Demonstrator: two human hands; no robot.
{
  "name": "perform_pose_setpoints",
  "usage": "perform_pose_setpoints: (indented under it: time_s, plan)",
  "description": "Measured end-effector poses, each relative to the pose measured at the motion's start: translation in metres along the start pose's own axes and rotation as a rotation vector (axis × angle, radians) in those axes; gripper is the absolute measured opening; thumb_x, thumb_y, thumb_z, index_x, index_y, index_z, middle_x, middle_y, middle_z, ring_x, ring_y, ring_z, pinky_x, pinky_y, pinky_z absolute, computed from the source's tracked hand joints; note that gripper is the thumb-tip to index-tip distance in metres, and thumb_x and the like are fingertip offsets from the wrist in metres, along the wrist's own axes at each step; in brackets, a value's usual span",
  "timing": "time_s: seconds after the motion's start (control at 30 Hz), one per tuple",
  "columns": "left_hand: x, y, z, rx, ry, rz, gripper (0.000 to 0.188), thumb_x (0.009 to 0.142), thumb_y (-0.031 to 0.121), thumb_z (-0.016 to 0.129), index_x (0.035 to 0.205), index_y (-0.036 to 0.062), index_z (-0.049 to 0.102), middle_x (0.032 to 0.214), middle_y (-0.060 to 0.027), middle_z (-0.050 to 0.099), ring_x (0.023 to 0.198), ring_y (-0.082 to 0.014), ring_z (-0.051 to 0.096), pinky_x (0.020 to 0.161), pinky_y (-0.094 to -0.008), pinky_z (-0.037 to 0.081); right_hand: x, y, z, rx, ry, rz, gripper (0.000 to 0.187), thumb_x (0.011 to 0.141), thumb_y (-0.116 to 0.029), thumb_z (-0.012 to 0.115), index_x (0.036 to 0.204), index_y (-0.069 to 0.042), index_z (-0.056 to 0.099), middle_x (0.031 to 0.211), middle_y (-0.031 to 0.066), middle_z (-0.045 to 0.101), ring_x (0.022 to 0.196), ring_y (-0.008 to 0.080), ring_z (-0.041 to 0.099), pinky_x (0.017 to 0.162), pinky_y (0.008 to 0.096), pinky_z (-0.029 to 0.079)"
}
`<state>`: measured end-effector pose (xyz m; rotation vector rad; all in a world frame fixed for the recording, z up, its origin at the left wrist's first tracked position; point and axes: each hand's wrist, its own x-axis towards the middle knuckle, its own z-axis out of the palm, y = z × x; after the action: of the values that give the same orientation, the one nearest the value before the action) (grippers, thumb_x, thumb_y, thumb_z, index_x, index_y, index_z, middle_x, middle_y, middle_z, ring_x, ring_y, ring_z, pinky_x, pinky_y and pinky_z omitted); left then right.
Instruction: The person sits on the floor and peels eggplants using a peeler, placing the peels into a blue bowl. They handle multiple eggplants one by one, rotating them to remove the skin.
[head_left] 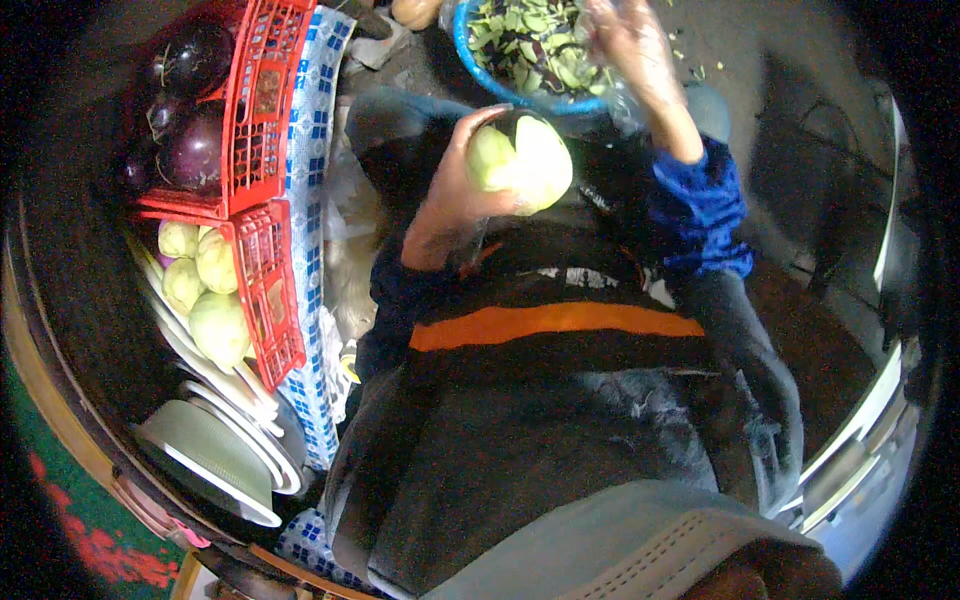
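Observation:
In my left hand [455, 190] is a round, pale green-white eggplant [545, 165], mostly peeled. A dark patch shows along its top, and the fingers wrap around its far left side. My right hand [635, 50] is apart from it, over the right side of a blue-rimmed basin [468, 62]. Motion and glare blur its fingers, so I cannot make out whether they hold anything. Pale green and dark peelings [525, 45] fill much of the basin. Clear plastic [628, 108] hangs at its near right rim.
At the left, a red plastic crate [262, 120] holds dark purple eggplants [195, 145]. Nearer, pale peeled eggplants [218, 328] lie beside another red crate [270, 290]. Stacked pale basins [215, 450] stand below them. A blue-and-white checked cloth [310, 150] runs along the edge.

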<state>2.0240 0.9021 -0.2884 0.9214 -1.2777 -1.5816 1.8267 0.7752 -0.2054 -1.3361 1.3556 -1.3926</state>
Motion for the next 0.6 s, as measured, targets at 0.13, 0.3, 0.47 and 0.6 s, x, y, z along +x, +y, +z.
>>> perform_pose_setpoints:
  time_s: [0.13, 0.3, 0.47, 0.6]
  plan:
    - [0.009, -0.008, 0.004, -0.422, 0.042, -0.053, 0.100, 0.055, 0.014, 0.086, 0.140, 0.0040, 0.035, 0.128, -0.0121, 0.052, 0.117, -0.0231, 0.052, 0.099, -0.0381, 0.045, -0.023, 0.009, -0.023, 0.620, -0.348, 0.409, 0.009, 0.094, -0.018, 0.056, 0.090, -0.010, 0.054, 0.071, -0.0031, 0.053, 0.052, 0.0061, 0.047, 0.044, 0.0188, 0.034]
    - [0.007, -0.001, 0.004, -0.426, 0.040, -0.051, 0.104, 0.049, 0.017, 0.087, 0.140, 0.0034, 0.039, 0.133, -0.0132, 0.050, 0.121, -0.0255, 0.051, 0.102, -0.0382, 0.043, -0.031, 0.022, -0.012, 0.627, -0.275, 0.463, 0.012, 0.096, -0.019, 0.055, 0.101, -0.008, 0.053, 0.078, -0.0010, 0.056, 0.052, 0.0060, 0.046, 0.045, 0.0196, 0.038]
    - [0.007, 0.006, 0.005, -0.432, 0.134, 0.002, 0.101, 0.052, 0.026, 0.085, 0.139, 0.0022, 0.039, 0.131, -0.0130, 0.052, 0.118, -0.0271, 0.054, 0.101, -0.0398, 0.045, -0.022, 0.015, -0.021, 0.395, -0.136, 0.209, 0.018, 0.096, -0.025, 0.055, 0.095, -0.007, 0.054, 0.075, 0.0019, 0.058, 0.050, 0.0066, 0.048, 0.046, 0.0198, 0.041]
    - [0.015, 0.004, 0.022, -0.687, 0.225, -0.014, 0.087, 0.068, 0.044, 0.076, 0.136, 0.0032, 0.042, 0.129, -0.0138, 0.054, 0.118, -0.0290, 0.054, 0.103, -0.0456, 0.044, -0.052, 0.016, -0.027, 0.785, -0.303, 0.331, 0.015, 0.099, -0.019, 0.051, 0.108, -0.007, 0.051, 0.077, 0.0007, 0.053, 0.047, 0.0038, 0.038, 0.048, 0.0177, 0.043]
